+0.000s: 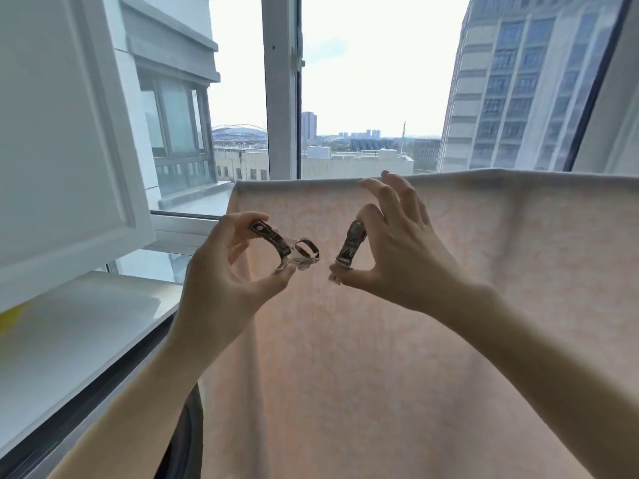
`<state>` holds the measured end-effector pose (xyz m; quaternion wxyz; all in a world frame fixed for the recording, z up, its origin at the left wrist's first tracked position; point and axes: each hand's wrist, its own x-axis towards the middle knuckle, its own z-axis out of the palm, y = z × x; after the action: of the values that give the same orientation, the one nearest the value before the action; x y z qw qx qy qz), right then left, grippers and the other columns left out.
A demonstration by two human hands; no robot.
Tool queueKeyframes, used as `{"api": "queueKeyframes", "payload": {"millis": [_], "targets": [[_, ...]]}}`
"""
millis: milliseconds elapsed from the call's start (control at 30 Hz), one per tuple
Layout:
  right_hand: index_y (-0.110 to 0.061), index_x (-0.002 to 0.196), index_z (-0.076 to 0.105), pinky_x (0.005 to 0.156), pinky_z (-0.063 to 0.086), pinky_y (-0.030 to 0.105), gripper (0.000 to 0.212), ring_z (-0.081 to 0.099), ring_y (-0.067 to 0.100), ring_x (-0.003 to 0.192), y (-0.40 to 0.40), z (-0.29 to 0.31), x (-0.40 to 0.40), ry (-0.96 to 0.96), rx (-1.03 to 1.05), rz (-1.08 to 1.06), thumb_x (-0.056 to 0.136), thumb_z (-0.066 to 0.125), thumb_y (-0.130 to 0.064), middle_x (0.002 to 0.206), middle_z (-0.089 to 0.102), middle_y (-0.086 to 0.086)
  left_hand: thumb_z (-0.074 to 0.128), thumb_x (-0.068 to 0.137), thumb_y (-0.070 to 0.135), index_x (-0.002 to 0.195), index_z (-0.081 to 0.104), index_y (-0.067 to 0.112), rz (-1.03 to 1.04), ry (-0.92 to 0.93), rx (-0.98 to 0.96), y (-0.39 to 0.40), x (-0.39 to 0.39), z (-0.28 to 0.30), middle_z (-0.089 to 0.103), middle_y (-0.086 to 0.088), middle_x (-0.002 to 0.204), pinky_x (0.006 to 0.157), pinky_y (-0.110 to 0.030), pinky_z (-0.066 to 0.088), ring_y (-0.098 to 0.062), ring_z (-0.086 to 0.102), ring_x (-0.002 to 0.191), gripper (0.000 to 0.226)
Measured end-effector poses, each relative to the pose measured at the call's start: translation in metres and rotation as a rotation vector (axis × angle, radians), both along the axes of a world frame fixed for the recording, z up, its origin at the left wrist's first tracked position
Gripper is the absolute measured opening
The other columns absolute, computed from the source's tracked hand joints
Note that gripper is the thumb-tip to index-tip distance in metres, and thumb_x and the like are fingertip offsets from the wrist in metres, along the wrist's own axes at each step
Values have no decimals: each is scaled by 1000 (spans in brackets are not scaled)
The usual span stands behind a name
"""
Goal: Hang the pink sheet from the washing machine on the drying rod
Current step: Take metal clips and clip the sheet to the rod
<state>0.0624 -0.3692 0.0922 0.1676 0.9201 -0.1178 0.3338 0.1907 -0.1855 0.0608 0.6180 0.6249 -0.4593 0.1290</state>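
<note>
Pink sheet (397, 340): pale, faintly mottled cloth. Draped over a hidden support, hanging flat before the window.

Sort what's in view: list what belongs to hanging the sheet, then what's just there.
Belongs to the job:
pink sheet, draped over its support
metal clip pinched in the left hand
second metal clip pinched in the right hand

Just there:
open window sash
white sill

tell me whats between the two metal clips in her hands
Nothing solid: the left clip and the right clip are apart, and the head view shows only the hanging pink sheet behind the gap.
</note>
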Motion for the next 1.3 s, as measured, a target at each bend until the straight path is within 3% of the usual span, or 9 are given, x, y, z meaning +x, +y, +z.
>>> {"api": "queueKeyframes", "payload": {"millis": [133,300,467,600,767,833,1067,1167,1300], "targets": [[-20,98,54,117,5,55,63,11,28,143,-18,19,3,89,49,-88,74,46,-77,151,25,0,86,65,20,115,59,21,53,-113,-31,-10,9,29,64,19,109,103,-22,43,3,59,108,57],[-24,93,50,115,10,54,60,18,24,135,-26,24,6,58,57,-87,70,46,-79,147,25,-4,85,67,27,115,54,27,95,-234,-20,-26,14,60,58,24,112,97,-15,38,9,53,109,57],[-23,98,51,114,10,57,64,19,22,136,-28,34,6,45,98,-122,68,42,-80,149,24,-3,87,62,32,114,56,29,89,-315,39,-41,18,81,63,12,111,97,-23,42,-7,58,108,60],[-22,101,55,115,8,56,64,22,20,132,-28,28,4,77,47,-130,72,47,-79,145,25,-3,89,56,37,111,61,28,73,-363,115,-49,17,92,65,11,109,93,-23,45,-4,59,104,62],[-21,100,55,115,0,56,62,20,22,133,-30,26,3,76,50,-125,72,49,-77,144,22,-2,90,54,37,99,62,32,48,-407,141,-53,15,110,62,26,96,76,-3,42,15,57,92,53],[-20,103,55,115,0,57,65,20,23,133,-30,26,3,82,33,-130,72,49,-77,144,22,-1,90,53,40,96,63,31,50,-420,136,-51,15,118,64,26,94,71,-1,43,12,60,87,51],[-17,110,55,115,1,58,68,19,23,134,-23,25,1,76,24,-133,72,51,-74,144,21,1,92,55,31,94,68,24,-4,-478,310,-65,28,134,69,13,91,82,-33,55,0,64,90,46],[-18,106,55,115,0,56,65,19,22,133,-21,25,0,68,26,-129,73,51,-73,143,22,0,91,57,28,105,66,19,-86,-446,391,-75,33,139,69,9,98,89,-27,52,-6,64,98,55],[-18,109,54,116,-3,56,66,14,23,137,-22,23,-2,72,22,-142,73,53,-73,146,17,0,88,61,32,116,60,17,-126,-412,458,-80,40,143,66,8,103,85,-14,45,-7,62,100,64]]}}
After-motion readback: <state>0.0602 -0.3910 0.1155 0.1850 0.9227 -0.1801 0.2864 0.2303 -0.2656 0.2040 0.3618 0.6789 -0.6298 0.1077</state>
